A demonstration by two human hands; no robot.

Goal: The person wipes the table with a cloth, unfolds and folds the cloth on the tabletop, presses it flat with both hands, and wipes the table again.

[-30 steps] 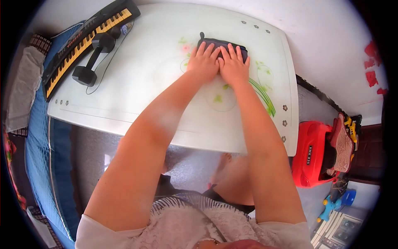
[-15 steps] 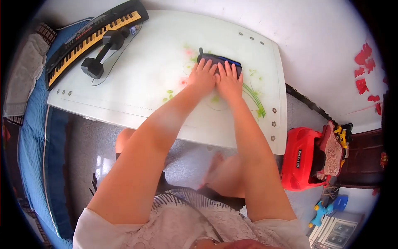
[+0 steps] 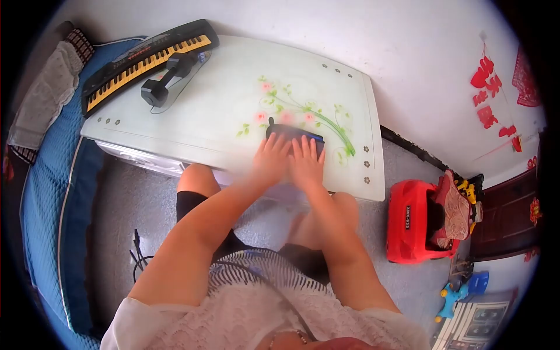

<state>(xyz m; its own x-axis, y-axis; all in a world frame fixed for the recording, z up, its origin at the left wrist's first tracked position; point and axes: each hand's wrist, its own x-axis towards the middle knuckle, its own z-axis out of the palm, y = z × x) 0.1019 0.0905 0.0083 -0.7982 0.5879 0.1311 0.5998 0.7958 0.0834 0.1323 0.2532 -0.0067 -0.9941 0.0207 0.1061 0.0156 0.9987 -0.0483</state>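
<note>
A dark pouch [image 3: 296, 133] with a blue edge and a small loop at its left end lies flat on the white table [image 3: 227, 87], near the front edge. My left hand [image 3: 273, 156] rests on its left part, fingers spread. Beside it, my right hand [image 3: 307, 162] lies on the right part with its fingers stretched out and apart. The two hands are close together, palms down, and cover the pouch's near side.
An electronic keyboard [image 3: 146, 65] and a black dumbbell [image 3: 169, 78] with a thin cable lie at the table's left. A blue bed [image 3: 49, 192] stands to the left. On the floor at the right is a red toy car [image 3: 402, 221].
The pouch has moved toward me across the table, close to its front edge, with both hands staying on it. The view has also shifted, showing more wall and floor.
</note>
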